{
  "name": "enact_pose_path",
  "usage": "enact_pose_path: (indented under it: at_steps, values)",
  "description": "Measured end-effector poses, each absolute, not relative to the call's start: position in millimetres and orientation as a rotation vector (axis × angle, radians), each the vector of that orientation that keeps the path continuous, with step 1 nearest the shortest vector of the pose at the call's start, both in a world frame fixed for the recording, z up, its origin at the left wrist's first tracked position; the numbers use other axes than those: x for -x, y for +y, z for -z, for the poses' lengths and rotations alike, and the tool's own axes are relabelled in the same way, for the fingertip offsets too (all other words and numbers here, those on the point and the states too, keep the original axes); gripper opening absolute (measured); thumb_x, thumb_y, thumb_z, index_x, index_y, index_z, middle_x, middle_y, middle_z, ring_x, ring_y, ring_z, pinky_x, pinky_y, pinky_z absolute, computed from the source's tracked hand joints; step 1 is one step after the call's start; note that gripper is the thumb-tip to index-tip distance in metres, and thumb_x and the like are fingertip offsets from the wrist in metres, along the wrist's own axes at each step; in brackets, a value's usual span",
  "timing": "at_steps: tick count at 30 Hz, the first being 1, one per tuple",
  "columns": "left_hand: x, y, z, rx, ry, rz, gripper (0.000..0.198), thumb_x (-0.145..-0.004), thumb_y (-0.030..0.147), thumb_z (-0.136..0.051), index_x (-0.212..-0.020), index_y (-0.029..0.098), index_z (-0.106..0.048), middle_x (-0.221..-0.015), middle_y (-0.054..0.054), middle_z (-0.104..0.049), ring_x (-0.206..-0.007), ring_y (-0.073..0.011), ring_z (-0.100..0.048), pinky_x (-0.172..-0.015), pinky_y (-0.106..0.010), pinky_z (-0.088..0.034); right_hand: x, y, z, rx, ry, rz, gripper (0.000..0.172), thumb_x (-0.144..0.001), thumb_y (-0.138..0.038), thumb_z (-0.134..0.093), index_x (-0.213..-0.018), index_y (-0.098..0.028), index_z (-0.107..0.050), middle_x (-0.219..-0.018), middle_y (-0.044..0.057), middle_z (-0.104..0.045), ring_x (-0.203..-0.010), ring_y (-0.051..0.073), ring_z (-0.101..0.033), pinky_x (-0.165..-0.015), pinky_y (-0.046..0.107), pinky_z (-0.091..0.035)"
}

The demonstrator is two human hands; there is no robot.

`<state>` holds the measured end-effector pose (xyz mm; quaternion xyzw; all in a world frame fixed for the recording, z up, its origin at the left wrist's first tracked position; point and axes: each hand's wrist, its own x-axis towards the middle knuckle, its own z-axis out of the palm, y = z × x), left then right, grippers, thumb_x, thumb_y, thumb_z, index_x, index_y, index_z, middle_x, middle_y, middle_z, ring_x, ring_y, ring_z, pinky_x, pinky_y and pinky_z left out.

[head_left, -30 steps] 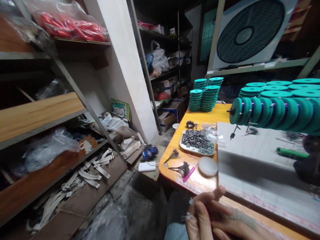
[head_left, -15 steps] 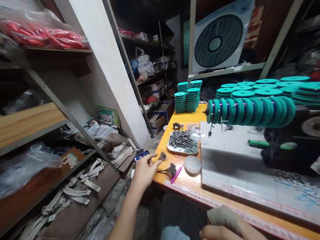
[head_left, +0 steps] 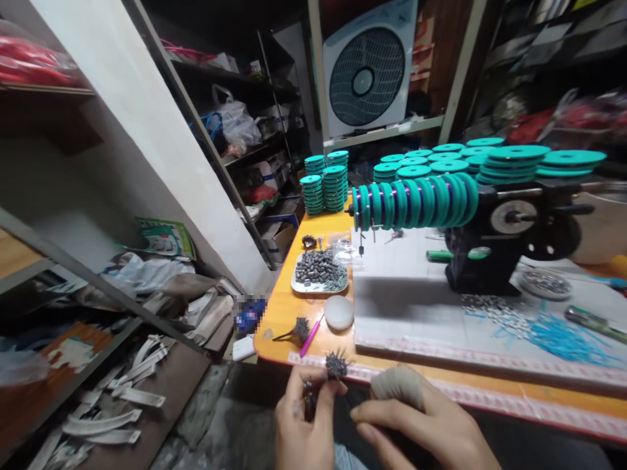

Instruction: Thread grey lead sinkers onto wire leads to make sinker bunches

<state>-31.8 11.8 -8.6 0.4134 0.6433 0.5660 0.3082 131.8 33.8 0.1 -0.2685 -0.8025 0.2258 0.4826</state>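
Observation:
Over the table's front edge, my left hand is closed around the lower end of a dark bunch of small spiky pieces; the bunch's head sticks up past the thumb and forefinger. To its right my right hand is closed, thumb against fingers, with a beige wrap on one finger. What it pinches, if anything, is hidden. A second dark bunch lies on the table beside a pink-handled tool. Behind these are a round whitish container and a white tray of dark grey pieces.
A black machine carries a row of teal spools above a grey board. Stacked teal spools stand behind. Blue strands lie at right. A box fan sits on the rear shelf; more shelving stands left.
My left hand has picked up one dark bunch from the table and brought it back toward my right hand. The view has swung right, showing more of the machine and board.

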Motion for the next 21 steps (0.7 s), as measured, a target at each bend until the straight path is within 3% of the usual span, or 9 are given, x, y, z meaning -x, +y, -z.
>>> enact_pose_path:
  at_steps: [5,11,17,21]
  values:
    - [3.4,6.1,25.1,-0.855,1.563,-1.689,0.036,-0.065,0.054,-0.085,-0.064,0.023,-0.068,-0.059,0.005,-0.07,-0.056,-0.0129,-0.064,-0.057,-0.018,-0.049,-137.1,30.9,4.5,0.717,-1.88,-0.581,0.025,-0.089,-0.003,-0.062,-0.103,-0.022,-0.07,-0.086,0.002,-0.069,-0.078,0.014,-0.068,-0.071,0.02,-0.056]
    - [-4.0,6.9,29.5,-1.006,1.525,-1.922,0.025,-0.072,0.046,-0.084,-0.066,0.026,-0.069,-0.066,0.008,-0.07,-0.063,-0.0095,-0.064,-0.063,-0.013,-0.049,-142.4,28.2,5.9,0.832,-1.828,-0.632,0.018,-0.091,-0.01,-0.064,-0.097,-0.026,-0.07,-0.081,-0.003,-0.07,-0.073,0.012,-0.069,-0.067,0.017,-0.055]
    - [-0.2,3.9,36.0,-1.407,1.612,-2.019,0.011,-0.085,0.022,-0.073,-0.077,0.026,-0.067,-0.071,0.009,-0.071,-0.065,-0.009,-0.064,-0.066,-0.014,-0.049,-143.2,28.1,5.6,0.871,-1.794,-0.654,0.014,-0.092,-0.016,-0.066,-0.097,-0.028,-0.072,-0.08,-0.004,-0.073,-0.07,0.011,-0.072,-0.066,0.014,-0.056]
    - [-0.2,-0.1,38.9,-1.648,1.668,-2.075,0.021,-0.084,0.004,-0.069,-0.084,0.025,-0.072,-0.079,0.005,-0.075,-0.067,-0.0107,-0.069,-0.069,-0.019,-0.05,-144.6,27.9,5.8,0.911,-1.79,-0.642,0.011,-0.091,-0.019,-0.066,-0.092,-0.028,-0.072,-0.075,-0.005,-0.072,-0.066,0.012,-0.072,-0.063,0.014,-0.056]
